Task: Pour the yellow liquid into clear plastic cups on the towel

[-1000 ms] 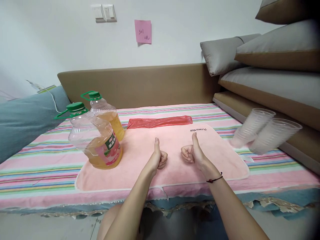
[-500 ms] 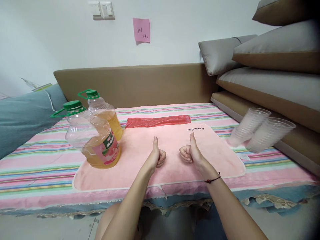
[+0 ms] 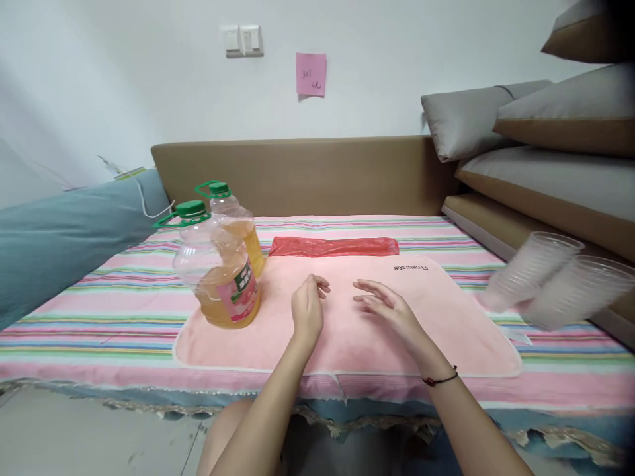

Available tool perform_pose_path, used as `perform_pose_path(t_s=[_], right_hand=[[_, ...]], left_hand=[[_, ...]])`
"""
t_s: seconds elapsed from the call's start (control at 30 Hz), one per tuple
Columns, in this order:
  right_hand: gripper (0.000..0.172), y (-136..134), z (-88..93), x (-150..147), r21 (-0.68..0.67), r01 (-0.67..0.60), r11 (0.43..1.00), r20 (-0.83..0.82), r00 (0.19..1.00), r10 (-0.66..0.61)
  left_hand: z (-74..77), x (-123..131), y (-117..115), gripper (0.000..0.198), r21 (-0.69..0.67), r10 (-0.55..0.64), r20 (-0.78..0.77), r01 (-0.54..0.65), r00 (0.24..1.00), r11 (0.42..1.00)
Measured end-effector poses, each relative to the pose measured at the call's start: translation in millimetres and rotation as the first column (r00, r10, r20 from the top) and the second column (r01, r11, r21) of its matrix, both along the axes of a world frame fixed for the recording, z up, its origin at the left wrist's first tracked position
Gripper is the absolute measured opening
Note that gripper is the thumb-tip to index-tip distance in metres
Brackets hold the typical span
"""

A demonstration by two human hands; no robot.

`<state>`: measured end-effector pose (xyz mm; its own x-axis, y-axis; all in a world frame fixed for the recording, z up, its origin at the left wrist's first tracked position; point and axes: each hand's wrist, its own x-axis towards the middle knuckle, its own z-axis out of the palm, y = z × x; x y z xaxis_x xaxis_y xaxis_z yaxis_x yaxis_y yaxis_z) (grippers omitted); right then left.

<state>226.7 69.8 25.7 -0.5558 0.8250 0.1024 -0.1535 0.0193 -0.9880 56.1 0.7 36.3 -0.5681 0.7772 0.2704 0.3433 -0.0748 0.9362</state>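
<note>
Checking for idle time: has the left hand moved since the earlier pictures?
Yes, leftward in the view: against the pink sticky note, the left hand has gone from below and right to almost straight below.

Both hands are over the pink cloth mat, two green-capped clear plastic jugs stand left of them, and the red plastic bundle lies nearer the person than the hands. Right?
No: the head view shows the red plastic bundle lying beyond the left hand and right hand. The rest holds: both are over the pink cloth mat, with the two green-capped clear plastic jugs left of them.
</note>
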Motion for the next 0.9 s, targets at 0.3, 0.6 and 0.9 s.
perform_pose_path(t_s=[0.3,0.6,0.9], right_hand=[[0.037,-12,-28.6,-40,0.167,-0.030,0.985,0.148,0.989,0.005],[0.034,3,-33.3,-42,0.257,0.091,0.962,0.195,0.970,-0.144],[0.039,67,-6.8,53,0.153,0.683,0.714,-0.108,0.730,-0.675]], left_hand=[[14.2,-68,-55,0.026,0.464,0.571,-0.529,-0.349,0.628,0.814],[7.3,-130,-87,0.084,0.597,0.817,-0.437,-0.558,0.377,0.576],[14.0,-53,-35,0.089,0.654,0.574,-0.623,-0.049,0.531,0.755]])
